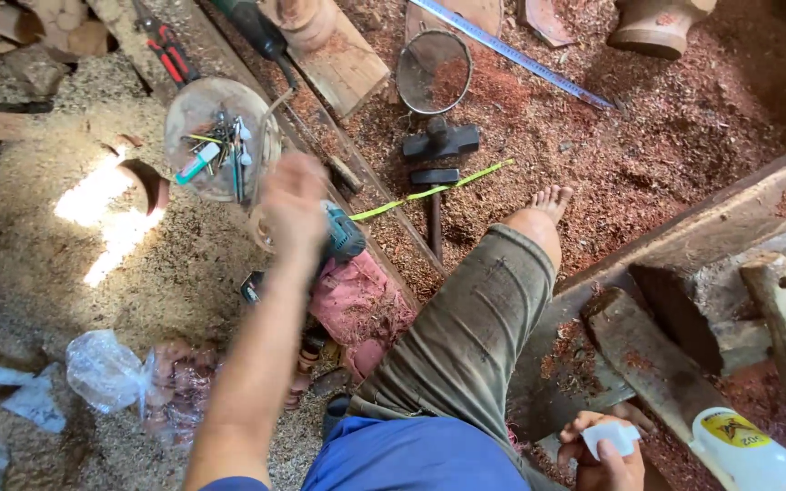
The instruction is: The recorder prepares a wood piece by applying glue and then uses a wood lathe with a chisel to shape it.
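Clenched around a small white plastic cap (613, 438), my right hand (604, 455) sits at the near right edge, just beside the white plastic bottle with a yellow label (744, 452) that lies on its side against the dark wooden beams (684, 273). With the cap in my fingers and off the bottle, I judge the bottle opened, though its neck is hidden from me, so I cannot confirm it.

Farther out and to the left, my left hand (293, 202) is raised and blurred by motion; I cannot tell whether it is closed or loose. It hangs over a teal power tool (343, 232) and just below a clear round plastic tub of screws and bits (216, 136), touching neither as far as I can see.

My bent leg in olive trousers (475, 318) runs between the two hands. Beyond it lie a dark hammer (434, 195), a yellow-green tape strip (429, 191), a round sieve (434, 71) and a long steel ruler (511, 53) on reddish sawdust (611, 155).
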